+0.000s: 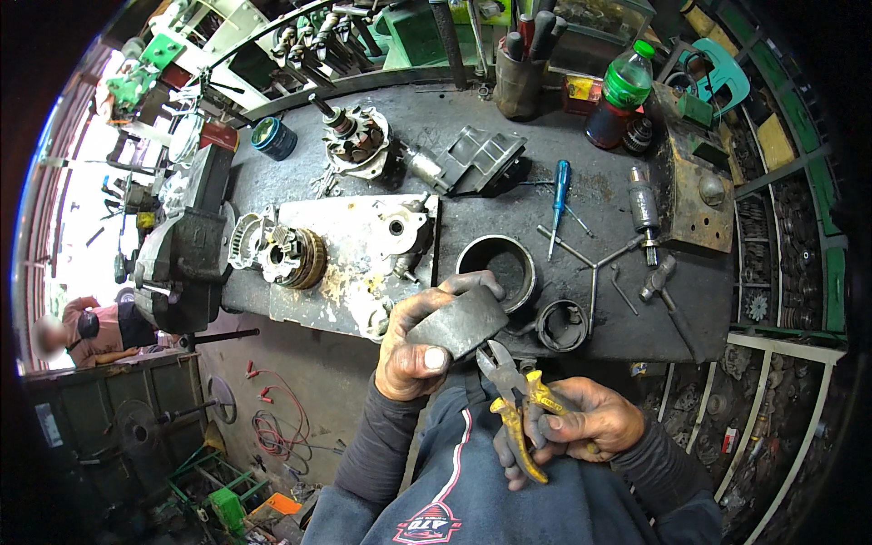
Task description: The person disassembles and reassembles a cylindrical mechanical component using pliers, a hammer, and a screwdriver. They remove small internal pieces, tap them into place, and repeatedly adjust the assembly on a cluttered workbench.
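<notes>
Near the bench's front edge my left hand [406, 359] grips a dark grey, rounded metal piece [463, 320], its thumb pressed against the near side. My right hand [599, 420] is wrapped round the yellow handles of a pair of cutting pliers [510, 386]. The handles are spread, and the pliers' tip lies right by the lower edge of the metal piece; whether they touch I cannot tell. Just beyond my hands an open metal cylinder [530, 289] stands on the bench, with a smaller dark ring-shaped part [563, 325] to its right.
A rotor [352, 141], a copper-wound part [304, 262] and a light metal housing [400, 227] lie left and back. A blue screwdriver [561, 195], a three-way wrench [595, 272] and a hammer [668, 295] lie right. A vise [186, 259] stands left; a bottle [622, 95] stands back right. A person [104, 327] is far left.
</notes>
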`<state>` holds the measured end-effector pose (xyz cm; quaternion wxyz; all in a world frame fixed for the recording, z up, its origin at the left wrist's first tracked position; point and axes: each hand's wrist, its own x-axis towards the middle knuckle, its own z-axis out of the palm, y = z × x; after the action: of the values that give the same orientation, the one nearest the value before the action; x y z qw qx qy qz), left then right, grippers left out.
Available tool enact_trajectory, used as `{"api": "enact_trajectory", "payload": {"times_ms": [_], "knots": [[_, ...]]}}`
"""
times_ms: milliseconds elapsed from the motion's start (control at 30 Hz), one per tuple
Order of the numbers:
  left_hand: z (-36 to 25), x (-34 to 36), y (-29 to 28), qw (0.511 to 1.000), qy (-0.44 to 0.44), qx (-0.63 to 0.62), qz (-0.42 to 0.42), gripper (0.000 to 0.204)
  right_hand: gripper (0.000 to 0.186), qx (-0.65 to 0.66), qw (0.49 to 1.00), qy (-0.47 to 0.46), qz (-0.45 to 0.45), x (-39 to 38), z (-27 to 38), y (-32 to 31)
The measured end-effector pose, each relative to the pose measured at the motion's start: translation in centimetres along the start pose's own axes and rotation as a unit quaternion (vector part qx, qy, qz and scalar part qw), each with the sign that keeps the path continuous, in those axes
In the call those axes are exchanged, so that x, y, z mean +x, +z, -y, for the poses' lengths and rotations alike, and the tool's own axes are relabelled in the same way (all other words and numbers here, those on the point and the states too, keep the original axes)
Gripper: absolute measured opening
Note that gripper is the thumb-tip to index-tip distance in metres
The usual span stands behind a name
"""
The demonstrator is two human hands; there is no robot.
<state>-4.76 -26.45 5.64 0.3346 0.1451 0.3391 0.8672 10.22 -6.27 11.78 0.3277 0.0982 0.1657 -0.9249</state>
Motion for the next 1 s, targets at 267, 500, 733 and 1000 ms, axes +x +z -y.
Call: {"api": "enact_trajectory", "payload": {"times_ms": [267, 500, 733, 1000], "knots": [[-0.15, -0.1, 0.11, 0.999, -0.006, 0.032, -0.02, 0.061, 0.044, -0.031, 0.999, -0.016, -0.021, 0.05, -1.0, -0.32], [-0.28, -0.18, 0.16, 0.999, -0.022, 0.011, -0.038, 0.062, 0.055, -0.029, 0.999, 0.006, 0.014, 0.17, -0.73, -0.62], [-0.17, -0.07, -0.01, 1.0, 0.003, 0.005, -0.004, 0.061, 0.055, -0.014, 1.0, 0.012, 0.007, 0.33, -0.28, -0.22], [-0.13, -0.15, -0.08, 1.0, 0.008, 0.017, -0.005, 0.061, 0.051, -0.013, 1.0, 0.011, -0.001, 0.34, -0.16, 0.11]]}}
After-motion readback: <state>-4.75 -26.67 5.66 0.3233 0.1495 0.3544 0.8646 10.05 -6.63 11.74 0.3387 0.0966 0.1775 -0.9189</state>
